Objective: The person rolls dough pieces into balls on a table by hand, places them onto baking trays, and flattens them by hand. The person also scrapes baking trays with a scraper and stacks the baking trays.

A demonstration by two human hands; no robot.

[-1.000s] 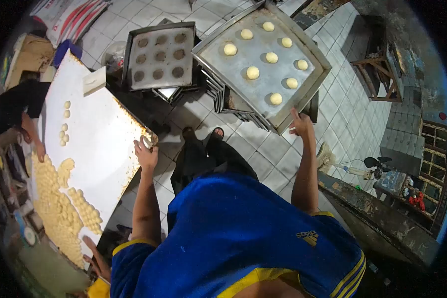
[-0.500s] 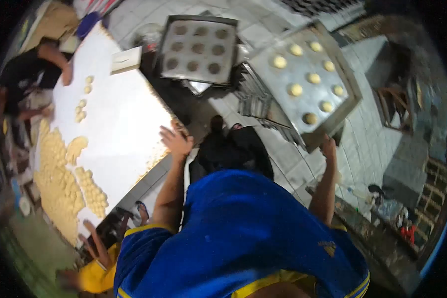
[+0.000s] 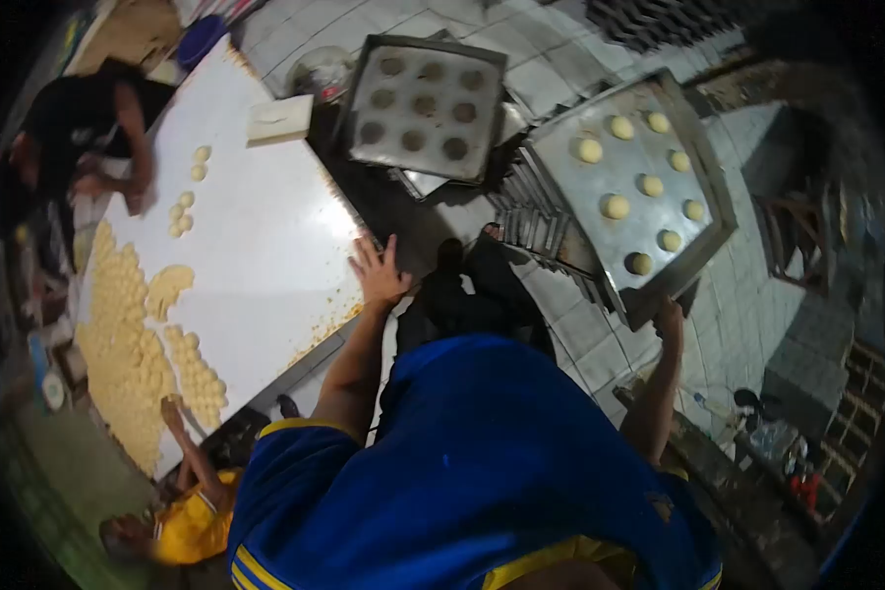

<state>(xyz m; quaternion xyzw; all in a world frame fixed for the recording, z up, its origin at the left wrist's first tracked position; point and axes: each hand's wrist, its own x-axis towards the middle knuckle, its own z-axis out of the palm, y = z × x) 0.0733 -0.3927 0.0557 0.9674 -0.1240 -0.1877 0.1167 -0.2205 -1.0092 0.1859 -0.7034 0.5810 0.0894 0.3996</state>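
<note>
Over the tray stack (image 3: pixel 533 204) at R, tray (image 3: pixel 575 182) w/ 9 dough balls (image 3: pixel 651 185); long axis runs upper L to lower R of view, one corner pointing down. R hand (image 3: pixel 670 321) at its lower edge, fingers bent, grip partly hidden, can't tell if closed. L hand (image 3: pixel 382 277) on table (image 3: pixel 265 226) edge, fingers spread, nothing held.

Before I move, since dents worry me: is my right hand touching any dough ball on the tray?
Apart: the head view shows the tray rim between your right hand and the nearest dough ball.
</note>
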